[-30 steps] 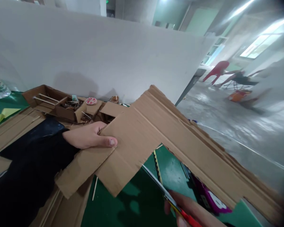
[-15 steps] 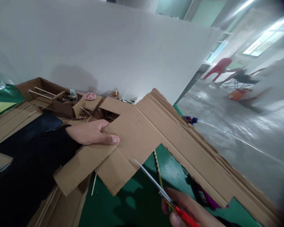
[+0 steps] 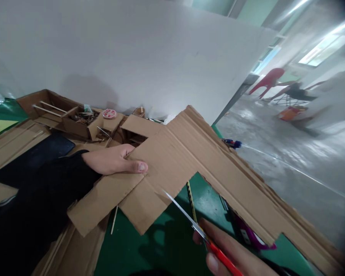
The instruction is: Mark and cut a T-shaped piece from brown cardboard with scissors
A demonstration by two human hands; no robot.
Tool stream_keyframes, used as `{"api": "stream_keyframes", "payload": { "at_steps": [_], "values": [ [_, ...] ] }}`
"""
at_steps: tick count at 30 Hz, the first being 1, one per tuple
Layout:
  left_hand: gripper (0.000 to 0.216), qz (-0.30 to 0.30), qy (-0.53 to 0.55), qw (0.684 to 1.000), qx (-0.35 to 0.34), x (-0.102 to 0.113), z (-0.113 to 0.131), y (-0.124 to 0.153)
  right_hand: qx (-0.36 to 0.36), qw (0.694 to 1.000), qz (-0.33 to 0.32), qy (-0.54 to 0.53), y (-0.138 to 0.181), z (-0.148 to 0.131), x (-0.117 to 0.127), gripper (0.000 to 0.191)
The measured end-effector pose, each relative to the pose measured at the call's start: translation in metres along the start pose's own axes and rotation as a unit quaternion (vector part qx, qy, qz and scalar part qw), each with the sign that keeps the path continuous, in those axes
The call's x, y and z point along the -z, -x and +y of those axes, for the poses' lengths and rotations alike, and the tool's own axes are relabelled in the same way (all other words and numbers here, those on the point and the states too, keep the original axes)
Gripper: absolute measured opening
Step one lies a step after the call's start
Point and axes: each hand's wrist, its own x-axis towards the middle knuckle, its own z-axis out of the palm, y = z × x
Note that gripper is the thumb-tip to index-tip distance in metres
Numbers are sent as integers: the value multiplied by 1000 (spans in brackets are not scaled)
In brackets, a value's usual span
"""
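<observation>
My left hand (image 3: 119, 160) grips a large angular piece of brown cardboard (image 3: 175, 153), thumb on top and fingers hidden beneath. A narrower cardboard strip (image 3: 103, 199) lies under that thumb side, slanting to the lower left. In my right hand (image 3: 227, 249) is a pair of scissors (image 3: 202, 234) with red and yellow handles. One blade lies over the cardboard near its lower edge, its tip on the upper face; the other blade is hidden. The fingers wrap round the handles.
A cardboard box (image 3: 77, 120) with sticks and scraps stands at the back left. A dark phone-like slab (image 3: 31, 159) lies by my sleeve. A tape measure strip (image 3: 191, 199) and a purple object (image 3: 255, 237) rest on the green table (image 3: 166, 249). A white panel (image 3: 132, 57) rises behind.
The view has shifted slightly. The scissors stay at nearly the same place on the cardboard, and both hands keep their grips.
</observation>
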Motion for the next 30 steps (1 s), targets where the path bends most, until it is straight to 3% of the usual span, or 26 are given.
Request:
{"api": "stream_keyframes", "payload": {
  "at_steps": [6, 14, 20, 24, 30],
  "values": [
    [23, -32, 20, 999, -21, -2, -5, 0, -27, 999, 8, 40, -7, -14, 5, 46],
    [26, -14, 23, 1000, -11, -5, 0, 1, -4, 1000, -6, -30, -10, -15, 4, 32],
    [24, -8, 15, 1000, 12, -9, 3, 2, -15, 1000, 5, 0, -6, -11, 3, 50],
    [29, -6, 15, 1000, 20, -10, 3, 2, 18, 1000, 6, -8, -8, -15, 5, 50],
    [25, -5, 4, 1000, 30, -10, 5, 2, -29, 996, -27, -79, -7, -12, 2, 51]
  ]
}}
